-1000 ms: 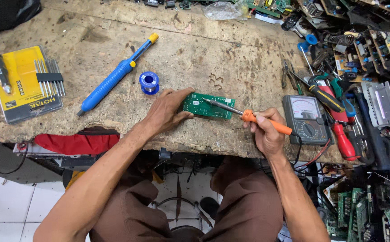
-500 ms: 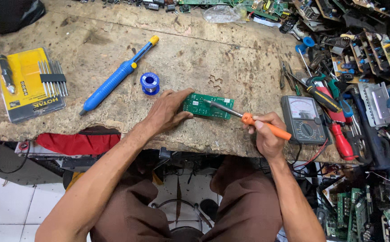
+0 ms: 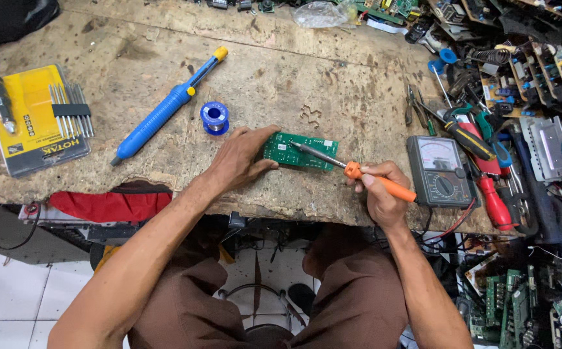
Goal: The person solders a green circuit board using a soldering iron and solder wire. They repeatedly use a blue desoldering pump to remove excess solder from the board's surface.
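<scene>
A green circuit board [image 3: 307, 150] lies flat on the worn wooden bench [image 3: 281, 84]. My left hand [image 3: 241, 155] rests on the board's left end, fingers spread over it. My right hand [image 3: 380, 194] grips an orange-handled soldering iron [image 3: 358, 173] like a pen. Its metal tip touches the board near the middle. A small blue spool of solder wire [image 3: 214, 117] stands just left of the board. A blue desoldering pump with a yellow end [image 3: 165, 110] lies diagonally further left.
A yellow pack of small screwdrivers [image 3: 35, 119] sits at the left. An analog multimeter [image 3: 439, 169] lies right of my right hand, beside red-handled tools [image 3: 491, 194] and piled circuit boards [image 3: 539, 71]. A red cloth [image 3: 110, 203] hangs under the bench edge.
The iron's tip has shifted slightly along the board with my right hand. My left hand stays on the board.
</scene>
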